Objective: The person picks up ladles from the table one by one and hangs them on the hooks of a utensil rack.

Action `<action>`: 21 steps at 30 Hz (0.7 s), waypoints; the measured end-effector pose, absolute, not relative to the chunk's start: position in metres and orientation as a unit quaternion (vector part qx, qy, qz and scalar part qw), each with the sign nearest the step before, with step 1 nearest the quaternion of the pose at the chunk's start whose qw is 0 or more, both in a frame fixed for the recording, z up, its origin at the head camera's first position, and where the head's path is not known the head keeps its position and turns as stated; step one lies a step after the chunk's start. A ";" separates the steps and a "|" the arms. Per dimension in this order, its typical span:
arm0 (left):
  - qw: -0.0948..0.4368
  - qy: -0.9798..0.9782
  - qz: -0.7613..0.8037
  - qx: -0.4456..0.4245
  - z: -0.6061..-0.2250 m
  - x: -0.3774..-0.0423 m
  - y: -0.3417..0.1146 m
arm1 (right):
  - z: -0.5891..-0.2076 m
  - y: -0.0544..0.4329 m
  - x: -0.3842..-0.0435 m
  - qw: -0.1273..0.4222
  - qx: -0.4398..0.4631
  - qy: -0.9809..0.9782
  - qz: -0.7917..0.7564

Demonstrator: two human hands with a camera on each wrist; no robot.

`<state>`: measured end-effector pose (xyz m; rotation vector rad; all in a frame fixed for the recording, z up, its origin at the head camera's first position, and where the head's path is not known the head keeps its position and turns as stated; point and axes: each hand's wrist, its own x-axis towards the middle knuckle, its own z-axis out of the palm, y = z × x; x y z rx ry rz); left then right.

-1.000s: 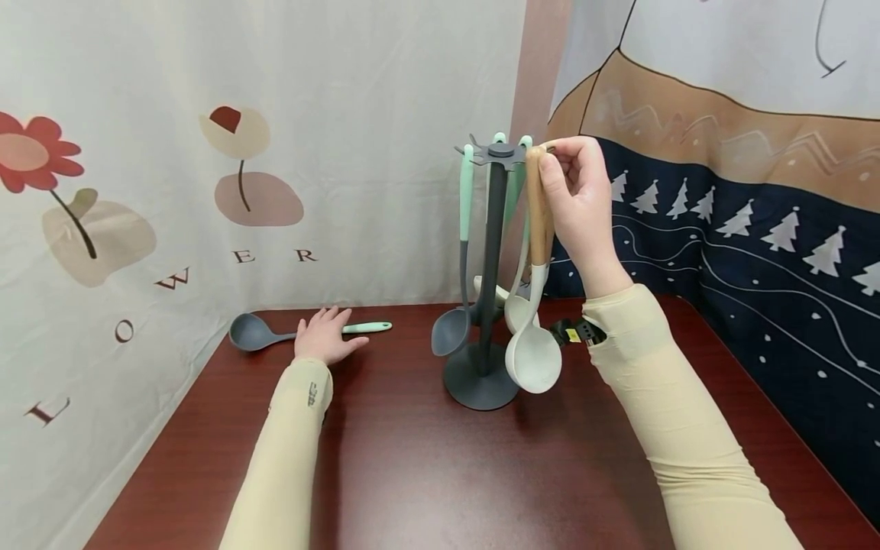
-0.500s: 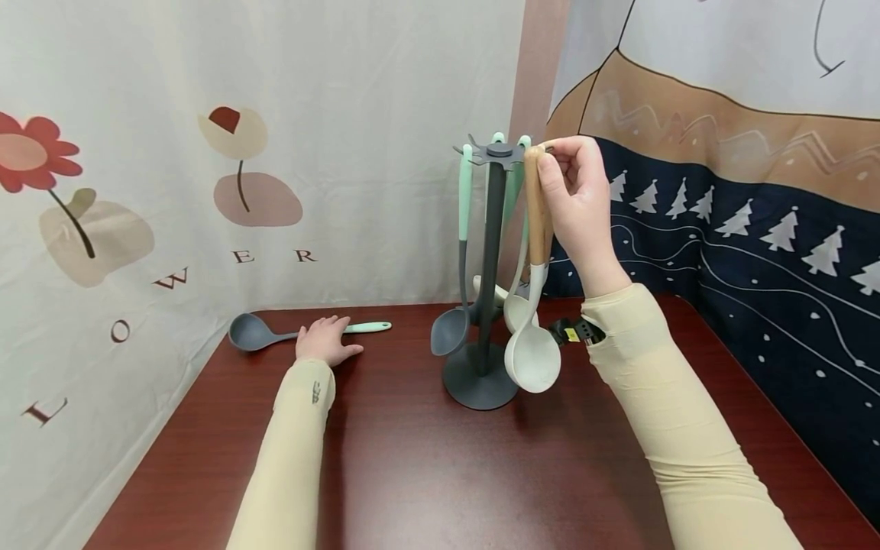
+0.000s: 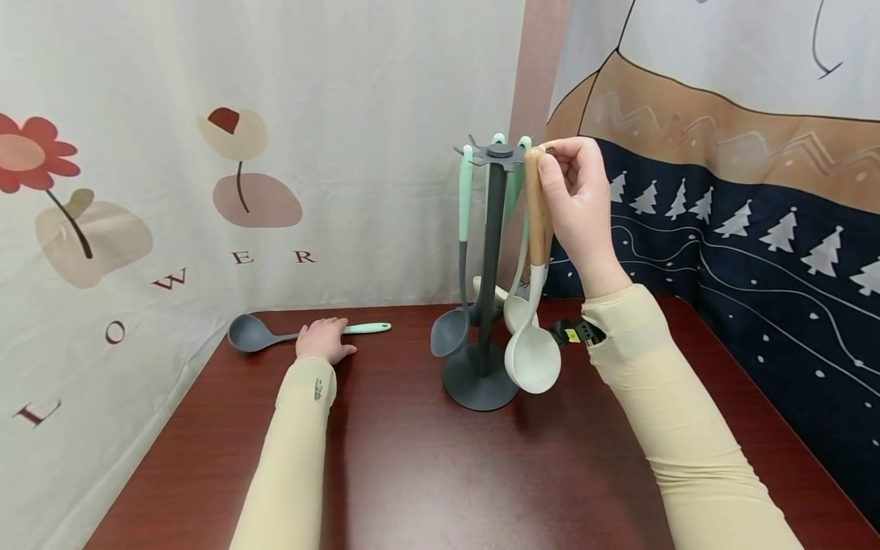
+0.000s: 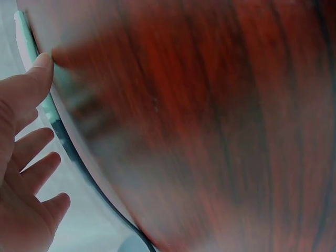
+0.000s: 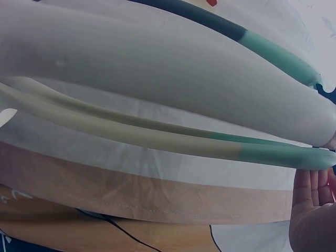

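At the table's far left lies a ladle (image 3: pixel 250 333) with a dark grey bowl and mint-green handle. My left hand (image 3: pixel 321 340) is over its handle. In the left wrist view the thumb is at the green handle (image 4: pixel 34 50) and the fingers are spread beyond it. My right hand (image 3: pixel 580 195) pinches the top of the wooden handle of a white ladle (image 3: pixel 533 359), between thumb and fingers. This ladle hangs upright, bowl down, at the right side of a dark grey utensil stand (image 3: pixel 492 267). The exact contact with its hook is hidden.
A grey spoon-like utensil (image 3: pixel 450 331) with a mint handle hangs on the stand's left. Several others hang behind, partly hidden. The stand's round base (image 3: pixel 480 389) rests on the dark red wooden table (image 3: pixel 412 473). Curtains enclose the back and right.
My left hand's fingers have lowered and its thumb has drawn in over the grey ladle's handle. My right hand stays at the white ladle's handle.
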<state>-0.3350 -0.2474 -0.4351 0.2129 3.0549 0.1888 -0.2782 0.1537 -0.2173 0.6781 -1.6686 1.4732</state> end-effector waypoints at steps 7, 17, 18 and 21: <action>0.027 0.995 0.063 0.075 -0.437 -0.336 -0.243 | -0.217 0.154 -0.277 0.399 0.269 -0.658 0.579; 0.000 0.994 0.071 0.079 -0.437 -0.338 -0.241 | -0.216 0.154 -0.276 0.400 0.274 -0.659 0.575; -0.005 0.994 0.072 0.080 -0.438 -0.339 -0.241 | -0.216 0.154 -0.276 0.400 0.273 -0.659 0.575; -0.009 0.993 0.081 0.079 -0.439 -0.340 -0.243 | -0.216 0.154 -0.276 0.397 0.271 -0.661 0.576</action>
